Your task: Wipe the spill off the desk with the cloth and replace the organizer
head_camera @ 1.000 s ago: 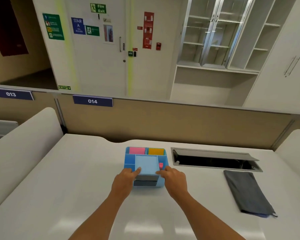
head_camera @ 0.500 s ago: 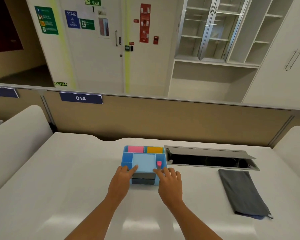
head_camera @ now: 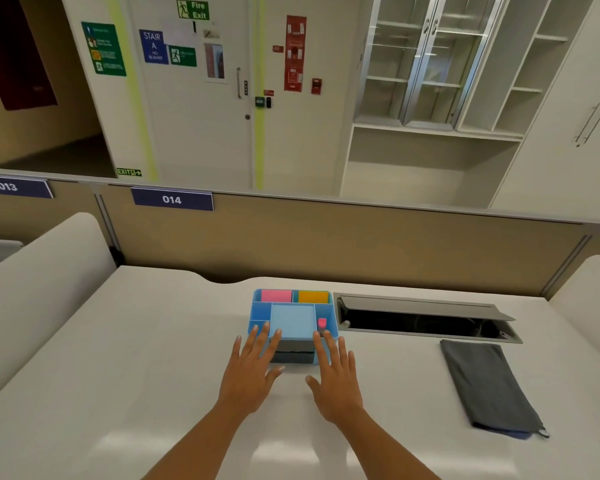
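Note:
A blue desk organizer [head_camera: 292,320] with pink and orange pads in its back compartments stands on the white desk [head_camera: 118,358], near the back edge. My left hand [head_camera: 252,370] lies flat with spread fingers at the organizer's front left corner, fingertips over its rim. My right hand [head_camera: 335,374] is spread the same way at the front right corner, fingertips by a small pink item. Neither hand grips anything. A folded dark grey cloth [head_camera: 489,386] lies on the desk to the right, well apart from both hands. No spill is visible.
An open cable hatch [head_camera: 426,320] with a raised lid sits in the desk right of the organizer. A beige partition [head_camera: 361,244] runs along the back. White rounded dividers [head_camera: 39,271] flank the desk on both sides.
Both hands have let go of the organizer's front corners and opened flat, sliding slightly back toward me. The organizer now rests on the desk beside the hatch.

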Tool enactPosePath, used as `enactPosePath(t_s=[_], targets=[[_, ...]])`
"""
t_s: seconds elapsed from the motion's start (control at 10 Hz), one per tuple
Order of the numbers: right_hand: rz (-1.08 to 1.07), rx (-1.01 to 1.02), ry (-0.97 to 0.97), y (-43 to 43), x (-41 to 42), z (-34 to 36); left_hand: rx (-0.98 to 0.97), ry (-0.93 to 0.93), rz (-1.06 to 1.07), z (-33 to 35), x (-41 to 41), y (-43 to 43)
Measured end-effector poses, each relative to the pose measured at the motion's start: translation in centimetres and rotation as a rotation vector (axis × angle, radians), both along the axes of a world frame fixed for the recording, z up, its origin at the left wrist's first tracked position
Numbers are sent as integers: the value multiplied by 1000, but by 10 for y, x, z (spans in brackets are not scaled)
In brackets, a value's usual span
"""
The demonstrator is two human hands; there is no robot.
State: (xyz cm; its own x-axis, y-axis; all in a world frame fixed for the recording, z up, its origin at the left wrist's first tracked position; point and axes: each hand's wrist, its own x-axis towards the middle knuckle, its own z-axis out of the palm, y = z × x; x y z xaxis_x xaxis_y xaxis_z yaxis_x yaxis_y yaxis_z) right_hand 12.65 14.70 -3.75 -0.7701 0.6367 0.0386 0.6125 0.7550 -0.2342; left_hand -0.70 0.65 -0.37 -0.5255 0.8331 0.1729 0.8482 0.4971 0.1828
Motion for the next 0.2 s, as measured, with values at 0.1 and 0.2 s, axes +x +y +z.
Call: enactPosePath(t_s=[0.1,0.2], targets=[[-1,71,-94,-2,3,12,-37,15,-4,7,3,-3],[40,138,-124,-2,7,28,32,55,-44,10,-1,-4]])
